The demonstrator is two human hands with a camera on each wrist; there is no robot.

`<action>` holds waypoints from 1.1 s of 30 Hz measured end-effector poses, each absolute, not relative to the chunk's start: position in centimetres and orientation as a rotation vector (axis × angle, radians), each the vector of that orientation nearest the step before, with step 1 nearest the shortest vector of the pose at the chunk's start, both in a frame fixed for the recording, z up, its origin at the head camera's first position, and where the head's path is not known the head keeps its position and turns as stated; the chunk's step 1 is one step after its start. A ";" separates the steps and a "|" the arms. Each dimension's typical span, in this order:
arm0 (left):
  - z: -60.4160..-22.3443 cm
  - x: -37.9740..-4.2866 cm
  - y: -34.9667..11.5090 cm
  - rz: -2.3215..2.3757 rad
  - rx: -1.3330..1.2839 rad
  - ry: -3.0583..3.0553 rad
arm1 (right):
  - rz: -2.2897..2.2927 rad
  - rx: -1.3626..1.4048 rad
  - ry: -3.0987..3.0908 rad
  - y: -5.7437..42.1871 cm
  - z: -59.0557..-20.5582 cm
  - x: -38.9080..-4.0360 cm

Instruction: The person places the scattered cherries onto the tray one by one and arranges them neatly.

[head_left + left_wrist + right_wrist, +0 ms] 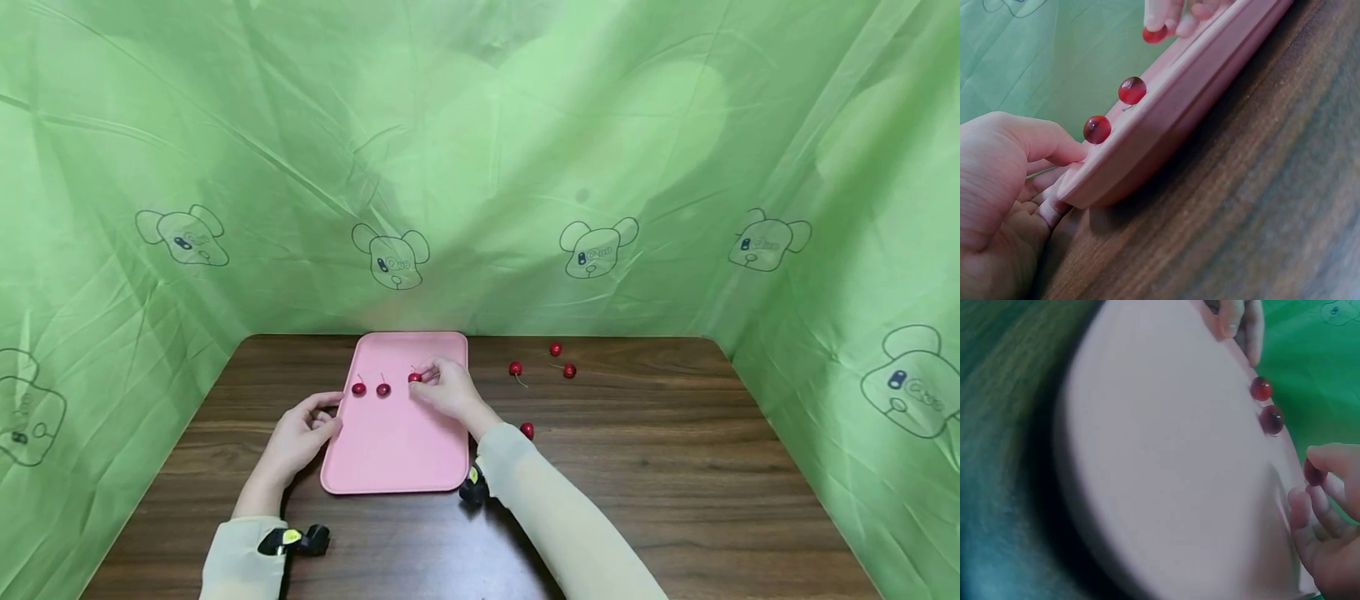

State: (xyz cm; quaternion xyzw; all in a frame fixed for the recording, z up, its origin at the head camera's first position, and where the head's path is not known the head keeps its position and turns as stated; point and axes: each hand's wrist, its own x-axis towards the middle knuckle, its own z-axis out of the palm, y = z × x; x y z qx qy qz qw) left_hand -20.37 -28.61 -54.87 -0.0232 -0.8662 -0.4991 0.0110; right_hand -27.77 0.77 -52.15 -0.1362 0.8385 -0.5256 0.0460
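A pink rectangular tray [396, 450] lies on the wooden table. My left hand [295, 433] grips its left edge, with a fingertip on the rim and other fingers curled against the outside, as the left wrist view shows. Over the upper part of the tray, my right hand [448, 389] pinches a red cherry [415, 378] between thumb and fingers. Left of that, two more cherries with stems sit side by side on the tray, one cherry [358, 389] near the left rim and another cherry [383, 389] just right of it.
Right of the tray, several loose cherries lie on the table [637, 467]: a cherry [515, 367], a cherry [555, 348] and a cherry [570, 371] towards the back, and a cherry [527, 430] beside my right sleeve. Green printed cloth [487, 167] surrounds the table's back and sides.
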 end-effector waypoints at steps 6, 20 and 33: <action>-54.8 -20.4 -28.6 -1.557 -0.077 -2.694 | -1.499 -0.450 2.606 0.7 -52.9 -27.8; -54.8 -20.5 -28.8 -1.536 -0.070 -2.714 | -1.493 -0.485 2.633 0.3 -53.3 -27.8; -55.0 -20.3 -28.6 -1.539 -0.082 -2.706 | -1.445 -0.497 2.682 0.4 -53.7 -27.5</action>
